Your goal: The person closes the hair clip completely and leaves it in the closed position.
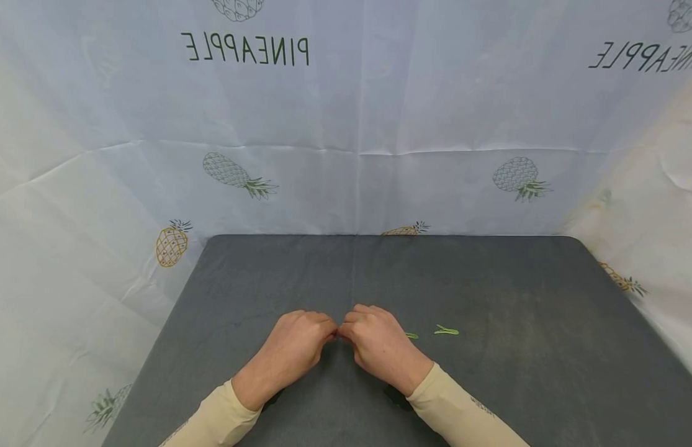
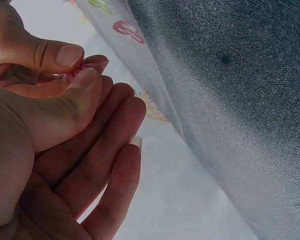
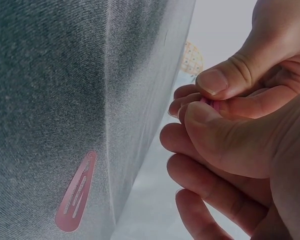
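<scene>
Right wrist: left grip (image 3: 272,57), right grip (image 3: 235,150) pinched on pink piece (image 3: 216,105) over ribbed fabric (image 3: 50,90).

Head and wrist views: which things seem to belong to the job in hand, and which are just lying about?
Likely in the job:
left hand
right hand
pink item, pinched between them, mostly hidden

Apparently lying about, though perhaps for later:
green clips
pink clip, one in each wrist view

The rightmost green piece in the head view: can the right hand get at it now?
Probably yes: the rightmost green piece lies uncovered on the table near the right hand, but that hand seems to pinch a small pink thing it might have to release.
</scene>
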A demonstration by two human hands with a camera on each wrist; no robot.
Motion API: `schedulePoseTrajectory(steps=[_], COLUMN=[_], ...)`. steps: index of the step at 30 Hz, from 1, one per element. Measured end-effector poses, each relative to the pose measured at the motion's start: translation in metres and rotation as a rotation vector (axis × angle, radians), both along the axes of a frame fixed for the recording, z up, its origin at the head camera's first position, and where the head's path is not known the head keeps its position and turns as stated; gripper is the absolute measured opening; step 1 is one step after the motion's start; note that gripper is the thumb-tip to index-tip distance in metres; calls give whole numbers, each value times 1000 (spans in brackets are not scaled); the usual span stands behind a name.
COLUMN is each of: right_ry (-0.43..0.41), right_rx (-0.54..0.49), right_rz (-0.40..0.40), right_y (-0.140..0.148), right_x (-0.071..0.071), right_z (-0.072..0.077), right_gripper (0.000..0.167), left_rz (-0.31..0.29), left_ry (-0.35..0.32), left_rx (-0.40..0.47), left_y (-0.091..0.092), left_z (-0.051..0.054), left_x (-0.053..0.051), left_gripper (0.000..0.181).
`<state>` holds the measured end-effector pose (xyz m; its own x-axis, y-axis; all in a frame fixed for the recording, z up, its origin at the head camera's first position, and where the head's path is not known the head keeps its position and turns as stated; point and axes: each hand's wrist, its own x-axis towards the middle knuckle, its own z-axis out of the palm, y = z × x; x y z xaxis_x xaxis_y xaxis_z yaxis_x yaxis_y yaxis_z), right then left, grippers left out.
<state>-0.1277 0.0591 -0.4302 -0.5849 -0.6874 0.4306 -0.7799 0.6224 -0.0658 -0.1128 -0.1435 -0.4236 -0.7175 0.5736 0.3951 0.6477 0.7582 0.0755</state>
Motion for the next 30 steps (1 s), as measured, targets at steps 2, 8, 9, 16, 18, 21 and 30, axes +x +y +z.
schedulePoseTrajectory(steps=[2,8,9,16,18,21,30], right_ry=[0,-6,-6,-10,-13,-19,-13], right_rx=[1,3,1,1,4,8,18], right_rz=[0,1,2,1,0,-2,-3], right_y=[0,0,0,0,0,0,0], right_x=[0,0,0,0,0,0,0], right_z=[0,0,0,0,0,1,1], right_gripper=[17,14,15,14,14,14,16], left_rz=[-3,-10,-12,-20,-19,-21,-20], left_ry=[-4,5,9,23,23,22,24], left_rx=[-2,-6,-7,-11,-11,-8,-5], left_y=[0,0,0,0,0,0,-1], left_z=[0,-1,-1,-2,-2,-1,-1], left_x=[0,0,-1,-1,-1,0,-2], left_gripper=[17,14,14,15,15,15,16])
